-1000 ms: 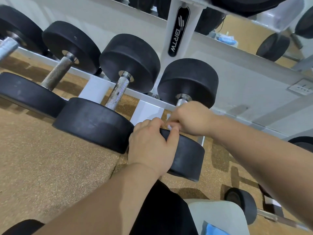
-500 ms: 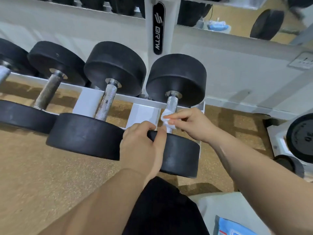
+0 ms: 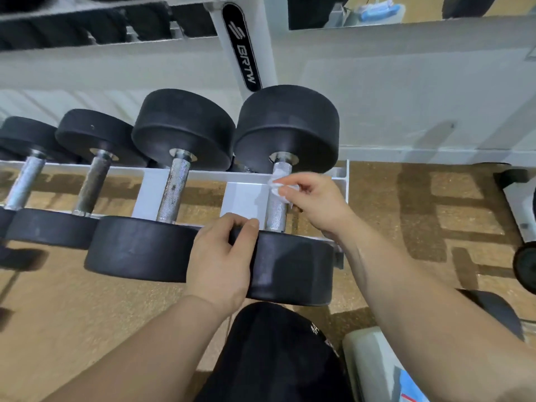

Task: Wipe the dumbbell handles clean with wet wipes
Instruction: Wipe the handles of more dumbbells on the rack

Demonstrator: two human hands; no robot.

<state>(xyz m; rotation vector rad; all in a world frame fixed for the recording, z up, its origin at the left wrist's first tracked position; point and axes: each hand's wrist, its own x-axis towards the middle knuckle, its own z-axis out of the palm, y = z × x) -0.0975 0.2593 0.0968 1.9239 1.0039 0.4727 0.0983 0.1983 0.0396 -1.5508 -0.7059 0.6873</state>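
Several black dumbbells lie across a white rack [image 3: 246, 198]. The rightmost dumbbell [image 3: 290, 268] has a knurled steel handle [image 3: 277, 211]. My right hand [image 3: 313, 201] pinches a crumpled white wet wipe [image 3: 275, 184] against the upper part of that handle, near the far weight head. My left hand [image 3: 223, 256] grips the near black head of the same dumbbell, fingers curled over its top edge. The neighbouring handle [image 3: 174, 192] to the left shows rust spots.
A white upright post [image 3: 243, 44] marked BRTW rises behind the rack. A blue wipes pack [image 3: 412, 387] lies on a pale seat at the bottom right. More weights [image 3: 525, 265] sit on the floor at right. My dark-clothed knee [image 3: 275, 358] is below the dumbbell.
My right hand with the wipe has slid up the handle from near the front head toward the far head. My left hand has stayed on the front head. The view has tilted down.
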